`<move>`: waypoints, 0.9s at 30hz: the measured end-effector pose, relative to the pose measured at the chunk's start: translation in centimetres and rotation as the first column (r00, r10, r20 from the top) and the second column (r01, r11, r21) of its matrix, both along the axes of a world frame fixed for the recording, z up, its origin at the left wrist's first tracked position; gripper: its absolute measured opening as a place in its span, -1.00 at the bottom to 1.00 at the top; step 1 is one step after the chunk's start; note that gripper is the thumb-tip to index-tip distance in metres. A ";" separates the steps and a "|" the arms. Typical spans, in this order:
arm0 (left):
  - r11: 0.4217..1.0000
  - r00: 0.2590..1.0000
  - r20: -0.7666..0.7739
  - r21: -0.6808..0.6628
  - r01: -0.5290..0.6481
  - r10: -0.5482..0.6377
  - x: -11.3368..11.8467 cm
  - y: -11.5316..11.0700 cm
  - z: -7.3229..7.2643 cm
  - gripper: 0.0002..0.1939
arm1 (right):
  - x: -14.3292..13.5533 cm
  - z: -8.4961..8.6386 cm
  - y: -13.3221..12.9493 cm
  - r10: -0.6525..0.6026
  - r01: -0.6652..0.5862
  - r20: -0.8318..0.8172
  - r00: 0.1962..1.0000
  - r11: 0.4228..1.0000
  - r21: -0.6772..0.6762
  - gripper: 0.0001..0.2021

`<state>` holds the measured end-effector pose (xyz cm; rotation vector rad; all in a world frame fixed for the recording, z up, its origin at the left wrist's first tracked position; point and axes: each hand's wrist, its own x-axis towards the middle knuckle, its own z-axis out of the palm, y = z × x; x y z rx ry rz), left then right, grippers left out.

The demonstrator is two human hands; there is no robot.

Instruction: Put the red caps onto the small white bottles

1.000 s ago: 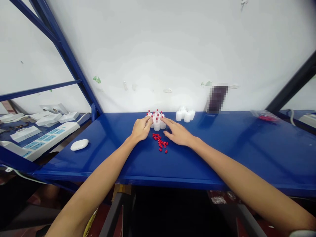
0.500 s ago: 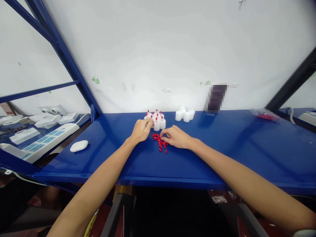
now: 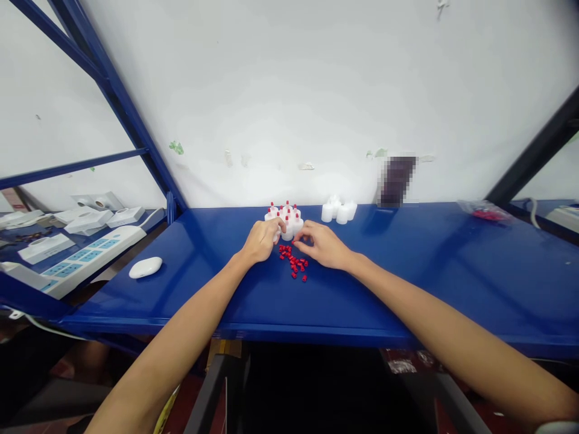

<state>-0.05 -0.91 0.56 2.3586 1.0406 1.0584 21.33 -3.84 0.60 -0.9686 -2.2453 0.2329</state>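
Several small white bottles (image 3: pixel 297 226) with red caps stand in a tight group near the wall. My left hand (image 3: pixel 262 240) is at the group's front left, its fingers closed on a white bottle (image 3: pixel 275 237) that they mostly cover. In front of the group lie many loose red caps (image 3: pixel 294 261), scattered on the blue table. Just right of the bottles, my right hand (image 3: pixel 323 244) pinches one red cap (image 3: pixel 293 242) between thumb and fingertips, above the pile.
Several white bottles without red caps (image 3: pixel 342 213) stand farther right by the wall. A dark blurred object (image 3: pixel 397 181) leans there. A plastic bag of red pieces (image 3: pixel 488 213) lies at the far right. On the left are a white case (image 3: pixel 145 267) and a power strip (image 3: pixel 90 259).
My right hand has lifted from the loose caps toward the bottles, with a red cap now showing in its fingertips. The left hand has shifted slightly, and more of its bottle shows.
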 end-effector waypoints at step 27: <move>0.970 0.924 0.356 -0.142 0.200 -0.138 1.4 -1.0 -0.2 -0.68 | -2.0 0.8 -2.6 0.168 -0.174 0.047 0.985 0.954 0.243 -0.73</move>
